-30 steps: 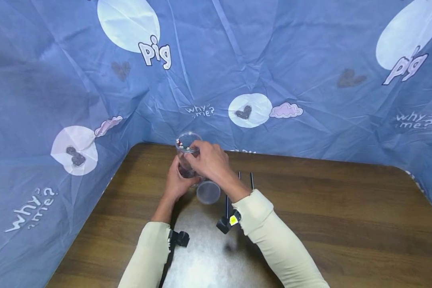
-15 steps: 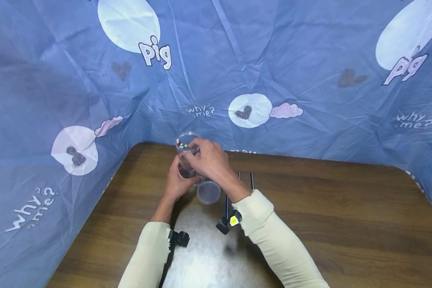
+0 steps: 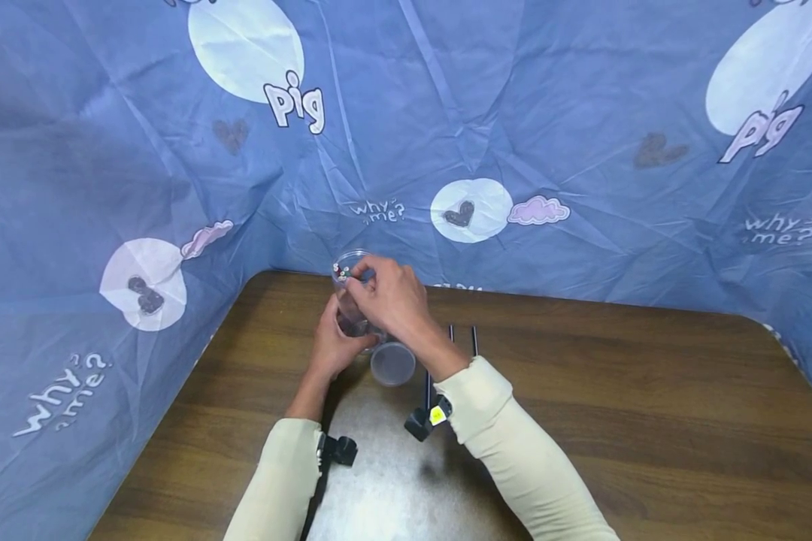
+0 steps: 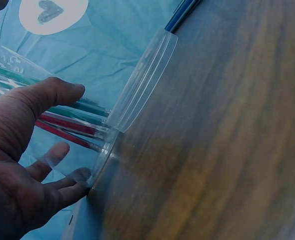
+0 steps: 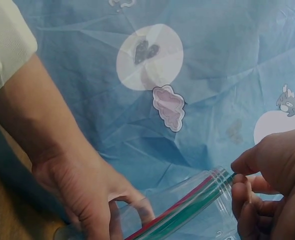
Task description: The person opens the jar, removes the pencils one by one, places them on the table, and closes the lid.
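Observation:
A tall clear plastic jar (image 3: 349,306) stands upright at the back of the table, with several red and green pens (image 4: 70,123) inside it. Their white-ringed ends (image 3: 342,271) gather at the left of the jar's mouth. My left hand (image 3: 334,340) grips the jar near its base, thumb across the front. At the rim, my right hand (image 3: 394,297) pinches the top end of a green pen (image 5: 233,177) between thumb and forefinger; the rest of that pen runs down inside the jar. A round translucent lid (image 3: 393,365) lies right in front of the jar's base.
Dark slim pens (image 3: 475,340) lie on the wooden table (image 3: 616,406) to the right, one partly behind the right wrist and its black camera (image 3: 417,424). Blue printed cloth (image 3: 582,113) hangs along the table's back and left edges.
My right fingers have shifted slightly at the jar's mouth, and the pen ends now sit closer together on its left side. The left hand keeps its grip; the lid stays put.

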Motion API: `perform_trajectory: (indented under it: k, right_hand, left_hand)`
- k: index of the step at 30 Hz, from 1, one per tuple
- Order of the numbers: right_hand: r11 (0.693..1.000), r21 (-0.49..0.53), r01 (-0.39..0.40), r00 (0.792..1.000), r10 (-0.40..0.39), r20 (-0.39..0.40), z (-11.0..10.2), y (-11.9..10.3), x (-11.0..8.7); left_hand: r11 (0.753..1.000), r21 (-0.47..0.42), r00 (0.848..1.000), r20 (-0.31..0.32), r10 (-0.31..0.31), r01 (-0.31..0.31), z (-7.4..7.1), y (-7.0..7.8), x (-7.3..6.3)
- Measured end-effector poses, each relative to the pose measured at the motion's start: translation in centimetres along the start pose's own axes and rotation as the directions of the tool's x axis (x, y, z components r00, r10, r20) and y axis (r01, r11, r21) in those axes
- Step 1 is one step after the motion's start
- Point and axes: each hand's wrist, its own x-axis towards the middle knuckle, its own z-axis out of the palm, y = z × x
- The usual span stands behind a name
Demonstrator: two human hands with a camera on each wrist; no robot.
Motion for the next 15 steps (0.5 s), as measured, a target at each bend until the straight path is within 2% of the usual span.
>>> perform_trajectory:
  k: [7, 11, 14, 15]
  right_hand:
    - [0.994, 0.095, 0.061, 0.994, -0.052, -0.099, -0.1, 0.0, 0.1]
    - [0.981, 0.164, 0.105, 0.983, -0.076, -0.169, -0.1, -0.1, 0.2]
    - [0.974, 0.186, 0.126, 0.974, -0.087, -0.208, 0.0, -0.1, 0.2]
    - [0.973, 0.187, 0.132, 0.972, -0.090, -0.217, 0.1, -0.1, 0.2]
  left_hand:
    - [1.000, 0.000, 1.000, 0.004, -0.017, 0.017, 0.1, -0.2, 0.2]
    - [1.000, 0.012, 1.000, -0.013, -0.009, 0.009, 0.3, -2.2, 0.8]
    - [0.999, 0.036, 1.000, -0.026, -0.002, 0.003, 0.4, -4.0, 1.3]
    - [0.999, 0.041, 1.000, -0.028, -0.001, 0.003, 0.3, -4.2, 1.4]
